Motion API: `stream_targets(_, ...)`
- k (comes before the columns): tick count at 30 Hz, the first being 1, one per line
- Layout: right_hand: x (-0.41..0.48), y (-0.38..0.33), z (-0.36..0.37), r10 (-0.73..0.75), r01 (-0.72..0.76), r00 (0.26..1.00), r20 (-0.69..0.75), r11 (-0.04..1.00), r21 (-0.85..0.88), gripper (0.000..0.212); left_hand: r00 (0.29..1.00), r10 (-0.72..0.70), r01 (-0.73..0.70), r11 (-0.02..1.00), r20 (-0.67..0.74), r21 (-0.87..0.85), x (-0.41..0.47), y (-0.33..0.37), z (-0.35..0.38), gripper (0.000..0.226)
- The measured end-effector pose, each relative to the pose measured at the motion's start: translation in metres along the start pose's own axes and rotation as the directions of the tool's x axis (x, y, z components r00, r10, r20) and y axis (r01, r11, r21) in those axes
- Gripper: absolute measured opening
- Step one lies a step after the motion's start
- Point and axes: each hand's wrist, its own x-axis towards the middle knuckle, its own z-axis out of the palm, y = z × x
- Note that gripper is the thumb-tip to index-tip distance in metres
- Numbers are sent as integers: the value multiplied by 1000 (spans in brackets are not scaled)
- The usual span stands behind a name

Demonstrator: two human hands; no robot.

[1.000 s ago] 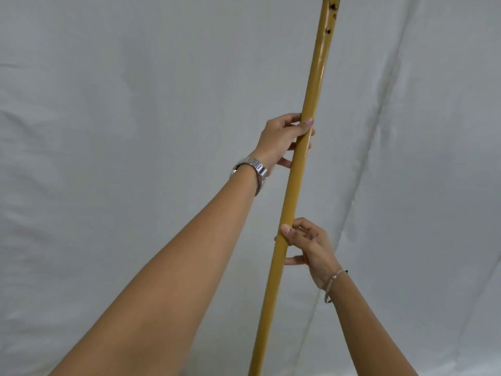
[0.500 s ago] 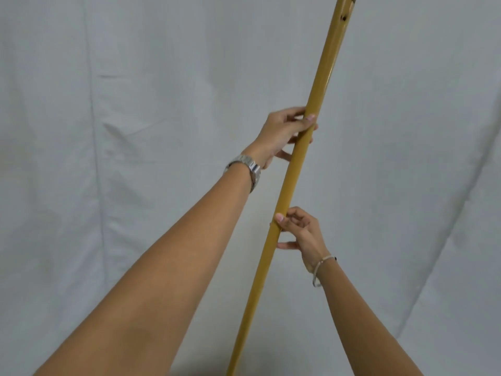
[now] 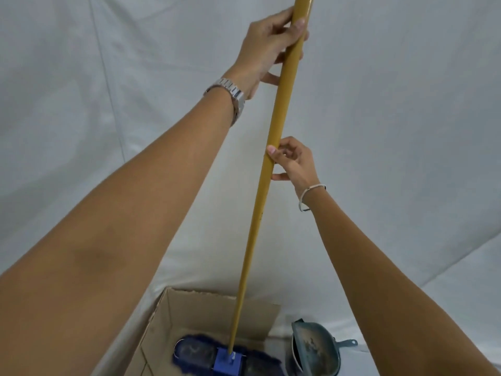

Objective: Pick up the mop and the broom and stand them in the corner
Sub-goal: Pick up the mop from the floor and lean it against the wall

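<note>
The mop [image 3: 253, 237] has a long yellow handle and stands almost upright in front of a white sheet. Its blue flat head [image 3: 217, 355] rests low down inside a cardboard box. My left hand [image 3: 267, 47], with a metal watch at the wrist, is wrapped around the handle near the top of the frame. Lower on the handle, my right hand [image 3: 292, 161], wearing a thin bracelet, holds it with thumb and fingertips. The handle's top end runs out of frame. No broom is visible.
An open cardboard box [image 3: 189, 313] sits on the floor at the bottom centre. A grey-blue dustpan [image 3: 314, 348] leans beside it on the right. White sheets [image 3: 393, 131] cover the walls and floor.
The view has tilted down, so the mop head, box and dustpan have come into sight. Both hands keep their hold on the handle, which stands steeper than before.
</note>
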Motion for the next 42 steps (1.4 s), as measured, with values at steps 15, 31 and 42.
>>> stream_targets(15,72,20,47,13,-22,994,104,996,86,11,995,-68,69,997,-73,17,55,-31,-56,32)
stream_targets(31,139,60,51,214,-214,976,-46,977,4,18,974,-223,225,973,-50,44,89,-125,-66,47)
stream_targets(42,169,76,53,250,-255,960,-126,967,-19,18,966,-253,258,952,-50,164,92,-154,-61,57)
